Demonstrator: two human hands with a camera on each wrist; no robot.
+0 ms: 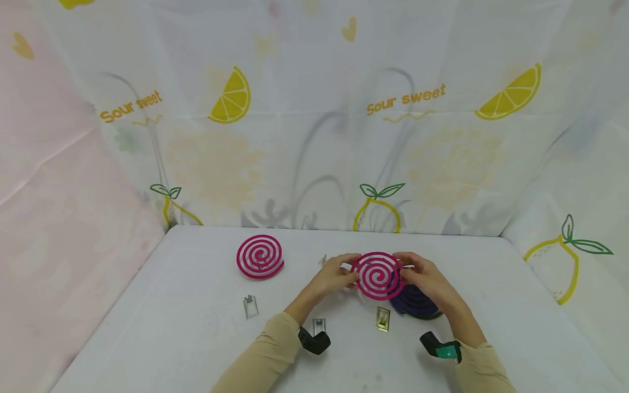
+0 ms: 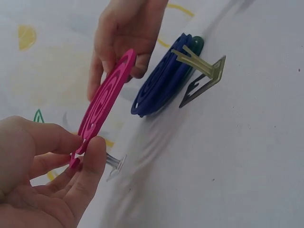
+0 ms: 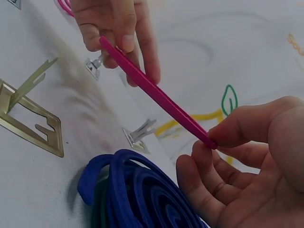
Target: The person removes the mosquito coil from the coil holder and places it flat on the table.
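Both hands hold a pink mosquito coil by its opposite edges, raised off the table. My left hand pinches the left rim between thumb and fingers. On the right rim, my right hand pinches with thumb and fingertips. The coil appears nearly edge-on and tilted in the right wrist view. Below and beside the right hand lies a stack of blue mosquito coils, with a green one under them. A gold-coloured metal coil stand, its prong bent up, lies in front of the held coil.
Another pink coil lies at the back left. Silver metal stands rest on the white table: one stand at left, another stand near the left wrist, and a stand behind the left hand. A printed cloth hangs behind.
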